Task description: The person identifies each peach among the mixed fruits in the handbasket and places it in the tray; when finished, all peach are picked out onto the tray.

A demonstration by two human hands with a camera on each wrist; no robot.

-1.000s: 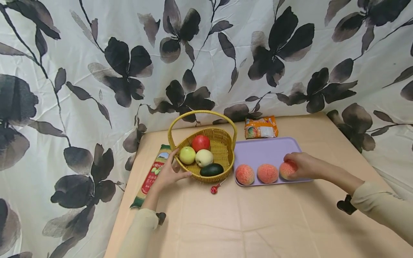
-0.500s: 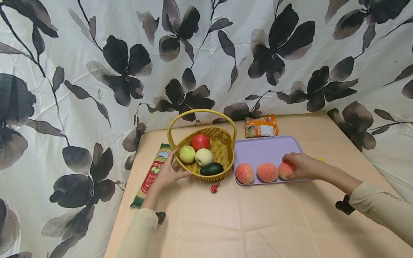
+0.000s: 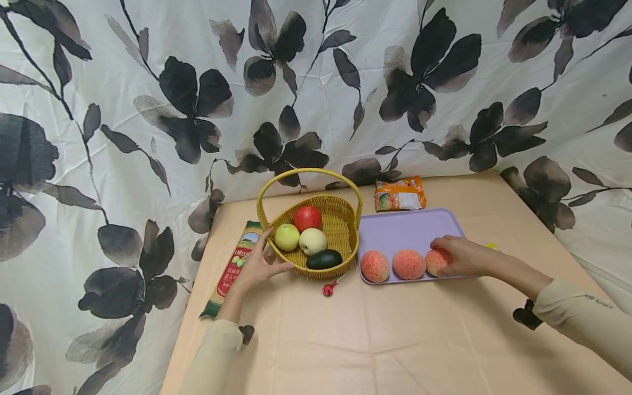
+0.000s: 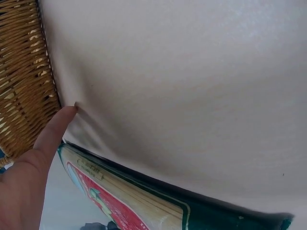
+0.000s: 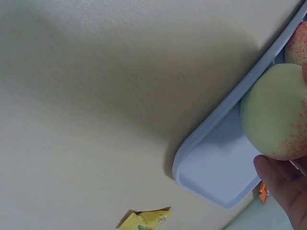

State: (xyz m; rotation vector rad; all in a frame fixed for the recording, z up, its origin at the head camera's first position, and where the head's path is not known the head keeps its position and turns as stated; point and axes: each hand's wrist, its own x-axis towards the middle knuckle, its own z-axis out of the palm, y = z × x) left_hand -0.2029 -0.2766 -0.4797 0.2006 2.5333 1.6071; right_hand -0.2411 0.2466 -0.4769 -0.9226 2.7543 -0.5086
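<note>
My right hand [image 3: 466,256] holds a pink, speckled peach [image 3: 436,262] at the right end of a row of three on a lilac tray [image 3: 405,230]. In the right wrist view the same peach [image 5: 273,112] shows its pale green side, with fingertips against its lower edge. My left hand [image 3: 259,266] rests against the left side of a yellow wicker basket [image 3: 343,219], thumb and fingers spread and fairly straight. Inside the basket lie a red fruit [image 3: 307,218], a green apple [image 3: 286,237], a pale round fruit [image 3: 313,241] and a dark green oval one [image 3: 323,260].
A spaghetti packet [image 3: 234,269] lies left of the basket, partly behind my left hand. A red lollipop [image 3: 328,289] is in front of the basket. Behind the tray sits an orange packet [image 3: 400,195]. A small yellow wrapper [image 5: 148,219] lies beyond the tray's right end.
My right hand and its peach have shifted slightly left, towards the middle peach. A yellow wrapper now shows behind the right wrist. The left hand and basket stay put.
</note>
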